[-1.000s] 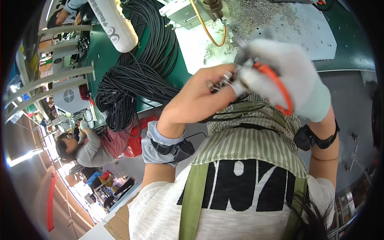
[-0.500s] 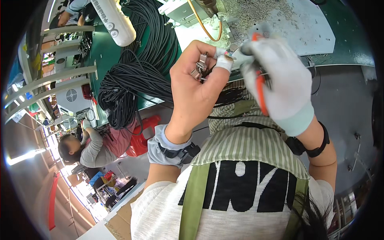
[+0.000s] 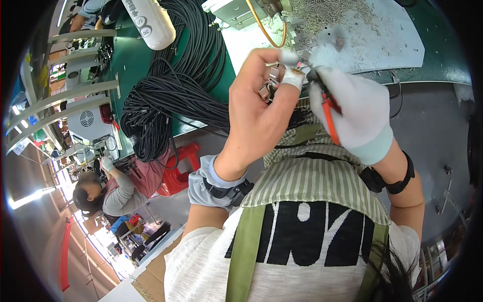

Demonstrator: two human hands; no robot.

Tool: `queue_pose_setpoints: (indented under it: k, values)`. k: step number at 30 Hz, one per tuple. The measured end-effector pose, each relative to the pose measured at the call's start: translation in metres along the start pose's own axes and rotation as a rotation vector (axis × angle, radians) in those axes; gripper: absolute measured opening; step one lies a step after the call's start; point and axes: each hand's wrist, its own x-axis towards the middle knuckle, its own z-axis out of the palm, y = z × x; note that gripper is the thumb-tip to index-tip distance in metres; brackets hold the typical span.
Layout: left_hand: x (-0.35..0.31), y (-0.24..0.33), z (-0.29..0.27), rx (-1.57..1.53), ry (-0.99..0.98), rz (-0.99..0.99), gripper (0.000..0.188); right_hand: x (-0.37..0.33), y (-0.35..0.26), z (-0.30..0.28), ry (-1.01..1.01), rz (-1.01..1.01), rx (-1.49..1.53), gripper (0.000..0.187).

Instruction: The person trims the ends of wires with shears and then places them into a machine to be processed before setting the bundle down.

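My left hand [image 3: 261,121], with white tape on its thumb and fingertip, is closed around several small silver metal connectors [image 3: 273,73]. Between the taped tips it pinches something small with a hint of coloured wire; what exactly is too small to tell. In my right hand [image 3: 359,108], under a white glove, sits a pair of pliers with orange-red handles [image 3: 329,117]. Their dark jaws are at the left fingertips, close to the pinched end. Black cables [image 3: 297,143] run beneath my hands, across the striped apron [image 3: 312,183].
A big bundle of black cables [image 3: 176,103] lies on the green table [image 3: 131,68] at left. Beyond my hands is a white board [image 3: 397,48] strewn with small metal bits, beside a grey machine [image 3: 234,12]. A white cylinder [image 3: 151,27] stands behind. A co-worker [image 3: 121,194] sits at left, near a red stool [image 3: 183,171].
My left hand has shifted right with the connectors. The pliers' jaws have come down to the left fingertips, and my right hand, blurred before, now shows more sharply.
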Motion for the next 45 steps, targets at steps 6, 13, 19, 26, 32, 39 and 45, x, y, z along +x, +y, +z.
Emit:
queue_pose_setpoints:
  k: [6, 13, 19, 26, 32, 39, 45]
  values:
    - [0.001, -0.004, -0.006, 0.514, -0.149, 0.606, 0.017, 0.002, -0.005, -0.011, -0.044, 0.097, 0.369, 0.014]
    - [0.0, -0.002, -0.004, 0.248, -0.009, 0.166, 0.014, 0.005, -0.003, -0.008, -0.067, 0.102, 0.342, 0.018]
    - [0.002, -0.002, 0.002, 0.171, -0.01, 0.057, 0.013, 0.006, 0.009, 0.012, 0.251, -0.147, -0.119, 0.019]
    - [0.012, -0.005, -0.005, 0.033, -0.092, -0.113, 0.016, -0.002, 0.003, 0.005, -0.027, 0.152, 0.41, 0.016]
    - [0.014, -0.014, -0.013, 0.084, -0.108, -0.145, 0.013, -0.001, 0.009, 0.004, -0.199, 0.191, 0.524, 0.017]
    - [0.055, -0.032, -0.052, -0.078, -0.134, -0.325, 0.008, 0.028, 0.039, -0.007, -0.222, 0.462, 0.684, 0.024]
    - [0.088, -0.03, -0.044, -0.195, -0.343, -0.345, 0.011, 0.075, 0.046, 0.004, -0.312, 0.454, 0.715, 0.029]
